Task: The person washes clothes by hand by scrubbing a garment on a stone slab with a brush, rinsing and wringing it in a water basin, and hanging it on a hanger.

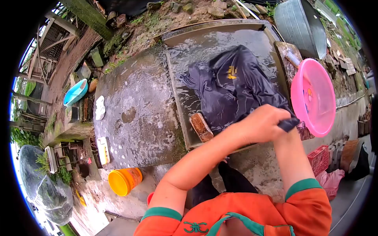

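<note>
- My left hand [271, 121] is closed in a fist at the near right corner of the basin, gripping a bunched end of a dark, wet, silky cloth with yellow lettering [236, 84].
- My right forearm [289, 157] reaches up to the same place, but my left hand covers my right hand, so I cannot tell whether its fingers are closed.
- The rest of the cloth lies spread and creased in a shallow, rectangular grey concrete basin [176, 98] with water in it.
- A worn reddish-brown brick [201, 127] sits at the basin's near left, just beside the cloth's edge.
- A round pink plastic tub [332, 96] stands tilted to the right, near my hands.
- The step in hand looks to me like gathering up the soaked cloth by one end.
- I judge that the next move calls for a firm hold, since wet fabric is heavy and slippery, and for keeping the hem off the brick.
</note>
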